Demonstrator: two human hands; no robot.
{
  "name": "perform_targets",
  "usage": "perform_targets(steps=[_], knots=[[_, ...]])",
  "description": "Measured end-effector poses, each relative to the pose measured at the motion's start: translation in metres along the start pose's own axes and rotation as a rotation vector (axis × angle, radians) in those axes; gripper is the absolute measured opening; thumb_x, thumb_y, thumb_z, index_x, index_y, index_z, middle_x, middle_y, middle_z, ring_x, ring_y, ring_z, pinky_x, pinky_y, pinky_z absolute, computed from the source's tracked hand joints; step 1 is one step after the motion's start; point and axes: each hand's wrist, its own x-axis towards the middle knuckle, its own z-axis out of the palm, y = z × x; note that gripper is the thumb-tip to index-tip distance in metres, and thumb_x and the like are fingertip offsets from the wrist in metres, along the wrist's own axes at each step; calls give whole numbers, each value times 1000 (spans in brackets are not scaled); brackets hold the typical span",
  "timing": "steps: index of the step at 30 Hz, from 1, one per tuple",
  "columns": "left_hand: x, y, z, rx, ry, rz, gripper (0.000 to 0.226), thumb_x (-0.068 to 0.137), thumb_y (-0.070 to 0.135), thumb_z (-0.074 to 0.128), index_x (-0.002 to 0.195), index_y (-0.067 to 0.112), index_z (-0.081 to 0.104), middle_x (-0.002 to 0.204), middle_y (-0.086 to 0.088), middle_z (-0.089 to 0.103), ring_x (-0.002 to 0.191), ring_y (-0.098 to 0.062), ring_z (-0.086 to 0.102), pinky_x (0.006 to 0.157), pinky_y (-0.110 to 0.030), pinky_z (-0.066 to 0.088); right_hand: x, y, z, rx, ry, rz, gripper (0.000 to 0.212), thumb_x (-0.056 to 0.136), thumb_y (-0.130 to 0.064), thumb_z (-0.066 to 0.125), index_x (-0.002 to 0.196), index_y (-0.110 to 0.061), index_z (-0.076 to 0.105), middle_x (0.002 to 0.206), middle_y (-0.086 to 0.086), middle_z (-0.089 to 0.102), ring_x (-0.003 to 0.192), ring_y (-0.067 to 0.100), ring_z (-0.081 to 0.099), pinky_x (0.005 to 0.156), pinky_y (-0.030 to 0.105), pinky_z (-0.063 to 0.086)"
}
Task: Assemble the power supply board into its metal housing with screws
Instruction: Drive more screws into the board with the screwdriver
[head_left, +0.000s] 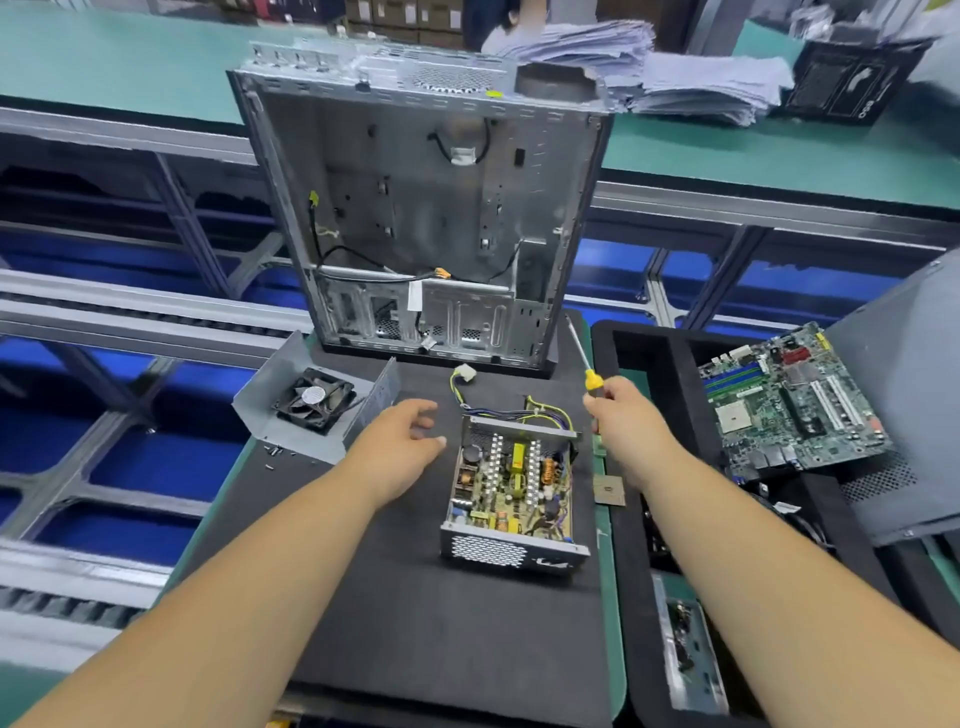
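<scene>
From the head camera, a dark foam mat (415, 623) covers a green-edged bench, and dead centre sits the power supply board (514, 488), seated in its open metal housing (488, 552), coloured wires trailing off toward twelve o'clock to a white connector (464, 373). The left hand (402, 447) hovers just at nine o'clock of the housing, fingers loosely spread, holding nothing, not touching the metal. The right hand (623, 421), at about two o'clock of the board, is wrapped around a yellow-handled screwdriver (586, 364), its thin shaft angling up and away toward the back of the mat. At ten o'clock lies the housing cover (291, 395) with a black fan (316, 399) in it, and a scatter of small dark screws (274, 453) rests on the mat just beside its near edge. Straight ahead at twelve, an open computer case (431, 208) stands at the back of the mat, cables dangling inside. Off at three o'clock, a green motherboard (789, 400) sits tilted in a black foam tray (675, 353). Beyond it all, a green conveyor table (104, 67) carries a stack of papers (675, 73); blue bins show under grey metal framing (130, 312) on the left.
</scene>
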Motion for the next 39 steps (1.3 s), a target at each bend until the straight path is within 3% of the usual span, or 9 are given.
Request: perform_targets(steps=[3, 8, 11, 16, 24, 26, 30, 34, 39], knots=[[4, -3, -6, 17, -18, 27, 45, 92, 22, 64, 136, 26, 52, 121, 6, 56, 110, -9, 56, 92, -25, 43, 18, -10, 3, -166, -58, -27, 29, 87, -36, 69, 76, -20, 47, 73, 1, 50, 62, 17, 45, 56, 32, 34], [10, -4, -2, 80, -46, 90, 45, 91, 23, 65, 135, 28, 53, 126, 5, 54, 110, -10, 54, 101, -29, 43, 37, -18, 19, -310, -164, -63, 28, 74, -33, 83, 84, -17, 62, 77, -2, 65, 64, 14, 59, 55, 26, 47], [12, -1, 5, 186, -93, 159, 52, 91, 28, 64, 140, 34, 47, 139, 9, 46, 124, -9, 47, 107, -27, 36, 45, -19, 24, -400, -209, -65, 34, 72, -36, 85, 91, -18, 64, 87, -1, 67, 79, 17, 65, 66, 31, 54], [13, 6, 18, 322, -163, 288, 63, 89, 28, 65, 147, 30, 41, 152, 10, 35, 138, -11, 34, 116, -30, 27, 51, -13, 22, -487, -232, -70, 26, 75, -34, 84, 92, -24, 68, 90, -4, 68, 80, 15, 65, 67, 29, 53], [11, 3, 23, 336, -152, 303, 61, 90, 28, 64, 146, 30, 40, 148, 12, 34, 130, -11, 41, 111, -33, 35, 42, 13, -8, -466, -150, -88, 20, 84, -27, 75, 83, -12, 61, 69, 1, 55, 60, 18, 49, 50, 26, 34], [11, 5, 24, 376, -143, 304, 62, 91, 29, 63, 148, 30, 38, 149, 11, 34, 132, -13, 39, 110, -36, 36, 37, 18, -15, -453, -144, -111, 21, 85, -27, 75, 85, -12, 60, 76, -1, 54, 71, 21, 50, 56, 28, 36], [8, 7, 27, 466, -142, 311, 63, 93, 30, 59, 150, 32, 33, 150, 16, 32, 133, -19, 30, 110, -38, 34, 23, 25, -21, -364, -136, -141, 29, 86, -25, 76, 112, -16, 66, 103, -5, 55, 93, 19, 52, 78, 28, 39], [5, 9, 31, 538, -149, 296, 67, 93, 32, 57, 153, 33, 27, 149, 19, 29, 127, -20, 26, 106, -41, 38, 7, 28, -22, -344, -109, -198, 15, 81, -24, 79, 87, -22, 66, 85, 2, 66, 83, 23, 60, 68, 29, 44], [3, 10, 33, 600, -157, 290, 70, 92, 36, 56, 154, 33, 22, 150, 19, 26, 123, -22, 27, 104, -40, 40, -8, 26, -19, -430, -55, -276, 19, 81, -21, 77, 75, -29, 60, 74, -5, 62, 75, 17, 57, 65, 28, 45]])
